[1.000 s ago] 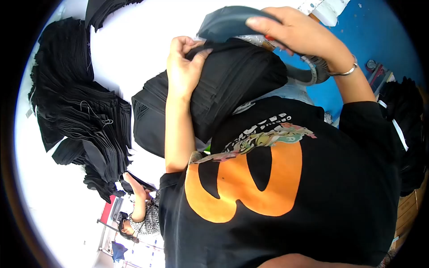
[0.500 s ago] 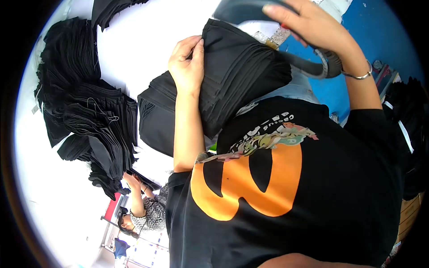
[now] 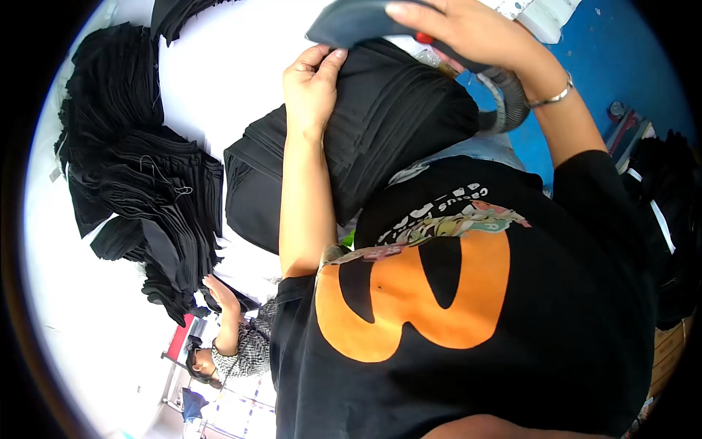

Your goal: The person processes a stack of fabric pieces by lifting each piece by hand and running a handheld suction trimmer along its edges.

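A thick stack of black fabric pieces (image 3: 402,110) lies in front of my body, its layers fanned out. My left hand (image 3: 313,91) pinches its upper left edge between thumb and fingers. My right hand (image 3: 468,33) is closed round a dark grey handheld tool (image 3: 358,22) with a red part near the grip. The tool's tip is over the stack's far corner, just beyond my left fingertips. A ribbed hose (image 3: 508,102) runs from the tool's rear, below my right wrist. Whether the tool touches the cloth is hard to tell.
Large piles of black fabric (image 3: 146,175) cover the left of the white table (image 3: 194,88). Beyond them, at lower left, a co-worker (image 3: 245,344) reaches a hand to a pile. More black cloth (image 3: 669,219) hangs at the right, over a blue floor (image 3: 592,66).
The tool swung away to the upper right, then came back left over the stack's corner. My left hand has shifted slightly up along the edge. The co-worker's arm has moved.
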A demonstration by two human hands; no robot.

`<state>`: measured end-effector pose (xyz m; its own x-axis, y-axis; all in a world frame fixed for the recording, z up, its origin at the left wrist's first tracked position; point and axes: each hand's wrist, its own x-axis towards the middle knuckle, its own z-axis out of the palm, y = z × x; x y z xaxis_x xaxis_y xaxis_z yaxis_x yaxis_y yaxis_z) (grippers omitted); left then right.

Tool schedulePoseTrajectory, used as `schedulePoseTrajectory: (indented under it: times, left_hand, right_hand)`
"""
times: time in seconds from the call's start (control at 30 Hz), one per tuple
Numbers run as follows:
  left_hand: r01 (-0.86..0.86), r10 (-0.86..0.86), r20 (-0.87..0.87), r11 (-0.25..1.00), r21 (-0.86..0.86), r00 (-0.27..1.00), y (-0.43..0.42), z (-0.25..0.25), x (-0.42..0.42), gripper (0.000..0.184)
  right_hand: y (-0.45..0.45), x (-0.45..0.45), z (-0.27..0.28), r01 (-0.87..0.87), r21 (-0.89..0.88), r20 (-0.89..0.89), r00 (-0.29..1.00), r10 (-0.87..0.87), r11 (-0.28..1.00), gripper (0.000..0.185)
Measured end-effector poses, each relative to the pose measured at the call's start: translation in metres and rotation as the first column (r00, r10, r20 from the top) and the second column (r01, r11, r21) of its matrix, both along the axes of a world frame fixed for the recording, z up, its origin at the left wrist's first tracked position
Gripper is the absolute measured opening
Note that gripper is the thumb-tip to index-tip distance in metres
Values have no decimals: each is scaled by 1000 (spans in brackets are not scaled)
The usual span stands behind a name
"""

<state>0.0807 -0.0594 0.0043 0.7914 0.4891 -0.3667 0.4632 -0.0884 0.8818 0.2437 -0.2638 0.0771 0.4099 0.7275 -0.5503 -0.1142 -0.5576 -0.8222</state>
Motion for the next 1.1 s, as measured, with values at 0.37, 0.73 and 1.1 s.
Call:
schedulePoseTrajectory:
  times: [0.37,0.73,1.1]
  left_hand:
    - [-14,27,88,988,-154,996,-2,-3,2,18]
    - [307,-307,-14,950,59,952,-2,39,-18,16]
    - [294,-363,-126,458,839,923,-10,-12,-1,35]
  right_hand:
    - [-9,7,-25,10,49,237,971,-21,999,62]
    - [-24,1,-26,98,179,254,957,-142,979,58]
    - [-88,-22,-27,131,127,168,974,-151,983,46]
